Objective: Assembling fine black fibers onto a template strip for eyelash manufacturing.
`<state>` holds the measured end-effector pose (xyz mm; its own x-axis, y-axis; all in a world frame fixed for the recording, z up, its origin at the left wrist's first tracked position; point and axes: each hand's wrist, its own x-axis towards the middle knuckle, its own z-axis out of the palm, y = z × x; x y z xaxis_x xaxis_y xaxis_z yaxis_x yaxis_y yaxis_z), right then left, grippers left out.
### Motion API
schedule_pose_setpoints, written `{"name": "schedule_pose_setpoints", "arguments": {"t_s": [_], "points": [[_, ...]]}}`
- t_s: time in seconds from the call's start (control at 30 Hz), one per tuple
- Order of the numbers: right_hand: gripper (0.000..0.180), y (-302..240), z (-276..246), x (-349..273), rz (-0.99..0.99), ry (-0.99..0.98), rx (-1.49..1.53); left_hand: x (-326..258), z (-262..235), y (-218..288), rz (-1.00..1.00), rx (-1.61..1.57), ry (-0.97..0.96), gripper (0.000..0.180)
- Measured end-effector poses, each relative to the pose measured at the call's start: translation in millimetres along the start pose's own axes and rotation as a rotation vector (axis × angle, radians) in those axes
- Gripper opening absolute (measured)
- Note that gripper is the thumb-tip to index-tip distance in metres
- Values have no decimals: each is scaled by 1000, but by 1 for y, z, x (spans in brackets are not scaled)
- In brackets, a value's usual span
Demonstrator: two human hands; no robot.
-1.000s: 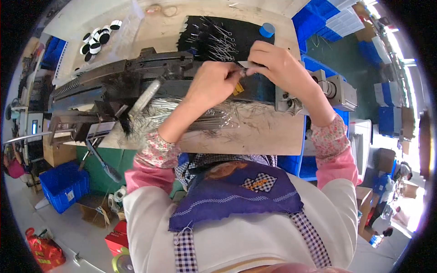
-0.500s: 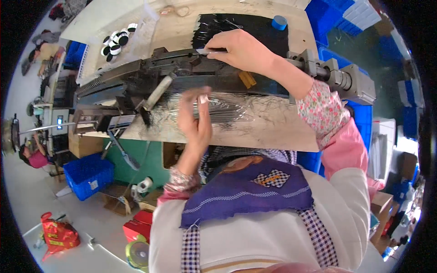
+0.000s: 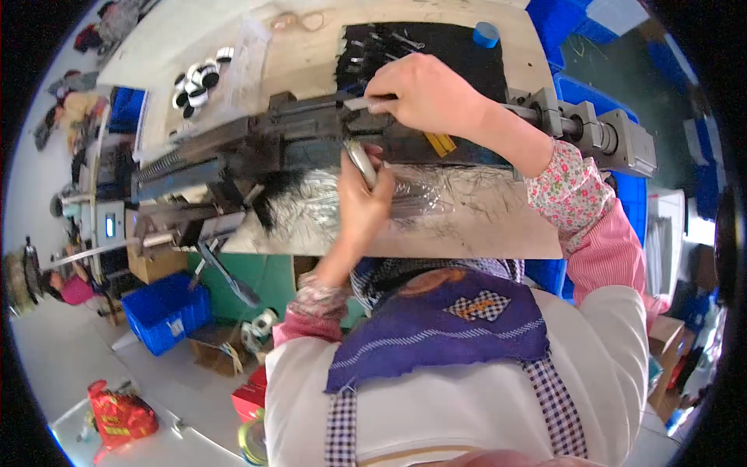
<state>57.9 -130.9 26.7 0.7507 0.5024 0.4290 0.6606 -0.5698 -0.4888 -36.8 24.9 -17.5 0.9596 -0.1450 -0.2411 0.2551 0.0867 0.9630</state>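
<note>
My right hand reaches over a long dark metal machine and pinches a small flat pale strip at its top edge. In front of the machine, my left hand has its fingers closed round a short silver bar-like handle; whether this joins the machine is hidden. A yellow block sits on the machine below my right wrist. Under and beside my left hand, thin shiny strands and dark slivers lie on the wooden table.
Behind the machine lie a black cloth with small metal pieces and a blue tape roll. A clear tray holds several black-and-white round pieces. A grey motor unit stands at the machine's right end. Blue bins stand on the floor.
My left hand has moved right and up to the machine's front and closed round the silver handle. My right hand keeps its pinch on the strip. The whole view has shifted slightly.
</note>
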Motion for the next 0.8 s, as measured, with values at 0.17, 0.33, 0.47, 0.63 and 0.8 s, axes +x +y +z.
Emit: {"name": "schedule_pose_setpoints", "arguments": {"t_s": [0.17,0.33,0.47,0.63,0.8], "points": [[27,-11,2,-10,-187,178,-216,8,-30,2,70,267,-63,24],[25,-22,4,-89,118,9,-69,-10,-150,-36,-16,-118,571,46],[28,25,37,-98,383,47,-369,-3,-184,-23,-10,-252,554,41],[29,41,33,-99,442,-10,-389,3,-172,-35,123,-310,625,26],[23,1,-9,-136,357,-31,-112,-21,-115,-35,299,-226,649,23]]}}
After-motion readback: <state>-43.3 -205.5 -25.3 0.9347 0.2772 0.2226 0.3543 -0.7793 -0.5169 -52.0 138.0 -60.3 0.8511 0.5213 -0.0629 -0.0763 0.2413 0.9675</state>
